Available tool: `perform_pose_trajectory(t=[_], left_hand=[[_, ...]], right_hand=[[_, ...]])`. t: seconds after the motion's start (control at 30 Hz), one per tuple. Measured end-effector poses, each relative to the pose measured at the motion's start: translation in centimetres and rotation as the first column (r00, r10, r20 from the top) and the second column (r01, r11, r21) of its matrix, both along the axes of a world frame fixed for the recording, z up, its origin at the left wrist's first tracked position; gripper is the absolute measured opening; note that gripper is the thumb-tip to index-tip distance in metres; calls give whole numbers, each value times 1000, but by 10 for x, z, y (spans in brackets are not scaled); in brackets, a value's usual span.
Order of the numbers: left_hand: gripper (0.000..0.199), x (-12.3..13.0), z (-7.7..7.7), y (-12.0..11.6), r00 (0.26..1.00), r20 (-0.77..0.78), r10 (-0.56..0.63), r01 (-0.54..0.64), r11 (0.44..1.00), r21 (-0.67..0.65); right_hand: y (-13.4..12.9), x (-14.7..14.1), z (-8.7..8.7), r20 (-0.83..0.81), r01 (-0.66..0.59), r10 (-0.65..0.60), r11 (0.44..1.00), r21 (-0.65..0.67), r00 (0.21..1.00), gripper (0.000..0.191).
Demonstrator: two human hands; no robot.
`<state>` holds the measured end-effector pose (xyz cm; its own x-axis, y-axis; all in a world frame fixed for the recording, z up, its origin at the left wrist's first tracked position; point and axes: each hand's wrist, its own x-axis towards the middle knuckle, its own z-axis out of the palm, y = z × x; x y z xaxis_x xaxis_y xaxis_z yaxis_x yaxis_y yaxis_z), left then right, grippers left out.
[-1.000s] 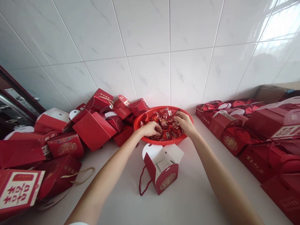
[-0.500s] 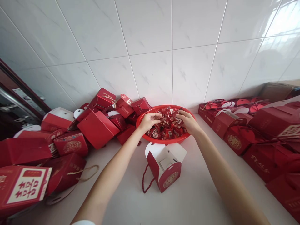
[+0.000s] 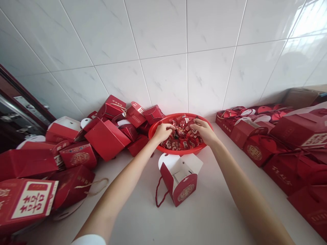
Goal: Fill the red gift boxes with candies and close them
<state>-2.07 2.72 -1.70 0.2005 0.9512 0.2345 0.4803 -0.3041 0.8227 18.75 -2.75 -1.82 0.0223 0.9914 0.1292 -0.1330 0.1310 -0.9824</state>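
A red plastic basket (image 3: 187, 152) filled with red-wrapped candies (image 3: 183, 143) stands against the wall. Over its left side is my left hand (image 3: 162, 132), thumb and fingers pinched together; what they hold, if anything, cannot be made out. On the right side, my right hand (image 3: 204, 132) is closed on a red-wrapped candy (image 3: 194, 130) with pale lettering, just above the others. Between my forearms, in front of the basket, a red gift box (image 3: 185, 190) sits with its flaps spread, white inside, and a dark red cord handle (image 3: 157, 194) hangs at its left.
Many red gift boxes (image 3: 107, 139) lie heaped on the left of the white tabletop (image 3: 199, 224). More red boxes (image 3: 281, 170) stand in rows along the right. Behind is a white tiled wall (image 3: 163, 81); a brown carton (image 3: 301, 97) sits at the far right.
My left hand's fingers have drawn in from stretched to pinched, over the basket's left side. My right hand stays nearly in place with the candy.
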Motion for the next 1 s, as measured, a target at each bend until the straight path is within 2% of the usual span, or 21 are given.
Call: perform_pose_trajectory(t=[0.2, 0.37, 0.6, 0.7, 0.8, 0.87, 1.0], left_hand=[[17, -8, -12, 11, 984, -114, 135, -136, 991, 0], [31, -6, -12, 12, 992, -43, 122, -123, 992, -13], [41, -3, -2, 0, 988, 154, -17, 14, 1000, 23], [37, -4, 0, -3, 969, 231, -91, 71, 993, 91], [29, -5, 1, -6, 955, 279, -98, 73, 992, 101], [22, -5, 2, -9, 941, 300, -160, 116, 980, 159], [15, -6, 4, -15, 911, 281, -301, 197, 918, 344]], right_hand=[[0, 1, -1, -6, 5, -5, 1000, -1, 1000, 26], [-1, 0, 0, -16, 9, -9, 1000, -1, 1000, 23], [-2, 0, 0, 40, -22, 20, 999, 49, 999, 21], [-3, 0, 1, 52, -21, 18, 998, 59, 998, 21], [-3, 0, 1, 24, -33, 32, 999, 25, 999, 17], [-3, 1, 2, -19, -77, 77, 997, 1, 997, 16], [-4, 3, 5, -140, -159, 152, 987, -35, 978, 16]])
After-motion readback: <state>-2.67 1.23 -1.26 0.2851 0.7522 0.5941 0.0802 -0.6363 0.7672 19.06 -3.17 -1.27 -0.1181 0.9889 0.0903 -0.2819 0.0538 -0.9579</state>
